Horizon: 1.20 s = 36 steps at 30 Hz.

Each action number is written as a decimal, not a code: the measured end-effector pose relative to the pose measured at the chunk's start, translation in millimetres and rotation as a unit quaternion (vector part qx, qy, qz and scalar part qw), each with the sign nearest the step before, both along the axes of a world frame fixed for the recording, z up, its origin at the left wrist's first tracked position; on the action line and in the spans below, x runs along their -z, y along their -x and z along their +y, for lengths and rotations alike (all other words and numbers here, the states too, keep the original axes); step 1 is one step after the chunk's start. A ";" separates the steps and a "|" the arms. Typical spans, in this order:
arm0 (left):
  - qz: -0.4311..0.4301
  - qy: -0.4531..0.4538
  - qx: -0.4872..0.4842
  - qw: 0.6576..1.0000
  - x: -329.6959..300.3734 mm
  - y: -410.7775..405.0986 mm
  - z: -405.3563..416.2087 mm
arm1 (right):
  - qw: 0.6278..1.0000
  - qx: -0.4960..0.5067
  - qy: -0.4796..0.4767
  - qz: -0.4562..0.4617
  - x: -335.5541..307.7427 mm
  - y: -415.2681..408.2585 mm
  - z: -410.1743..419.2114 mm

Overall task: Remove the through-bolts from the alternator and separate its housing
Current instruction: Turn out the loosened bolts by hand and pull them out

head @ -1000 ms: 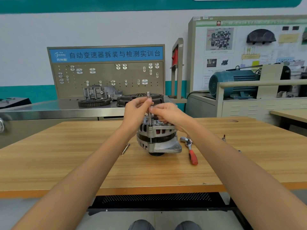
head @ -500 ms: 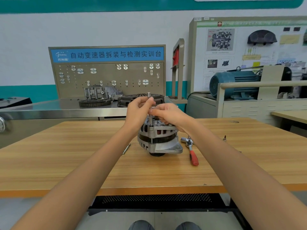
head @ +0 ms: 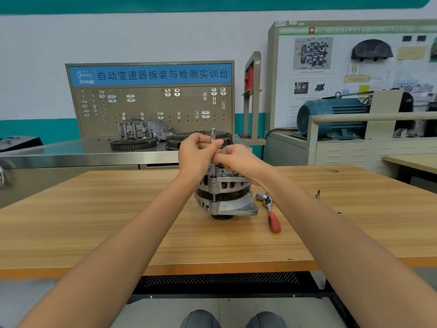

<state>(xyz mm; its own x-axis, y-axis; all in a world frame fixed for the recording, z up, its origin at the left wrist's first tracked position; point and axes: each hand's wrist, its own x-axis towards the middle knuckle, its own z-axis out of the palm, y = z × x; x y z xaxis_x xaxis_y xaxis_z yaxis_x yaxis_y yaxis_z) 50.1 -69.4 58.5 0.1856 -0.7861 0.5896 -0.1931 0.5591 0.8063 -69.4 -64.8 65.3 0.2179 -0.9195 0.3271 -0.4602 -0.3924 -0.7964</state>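
Little had moved since the earlier frames: both hands stayed at the top of the alternator point(head: 224, 195), and the thin metal tool point(head: 213, 138) stood upright as before, perhaps a touch higher in the fingers. At the centre of the frame the alternator sat pulley-down on the wooden table point(head: 118, 221), well back from the near edge, with bare wood open to its left and in front. Just to its right lay a ratchet point(head: 270, 214) with a red handle, close to the base but apart from it. Two small bits point(head: 317, 193) lay further right, too small to make out. The left hand point(head: 196, 155) had its fingers curled round the tool's shaft, whose lower end met the alternator's upper rim. The right hand point(head: 236, 159) pinched the same shaft from the other side, fingertips together against it, knuckles over the alternator's top.
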 end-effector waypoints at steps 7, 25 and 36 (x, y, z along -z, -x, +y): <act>0.043 0.003 0.045 0.998 10.2 -0.4 -1.8 | 0.999 -0.022 0.020 -0.012 3.1 1.5 3.2; 0.058 0.059 0.016 0.996 19.5 6.1 -0.4 | 0.998 -0.047 0.022 -0.042 5.4 -3.2 1.2; -0.016 0.055 0.015 0.998 21.8 4.9 -2.2 | 0.995 -0.041 0.062 -0.059 11.7 -7.0 -2.5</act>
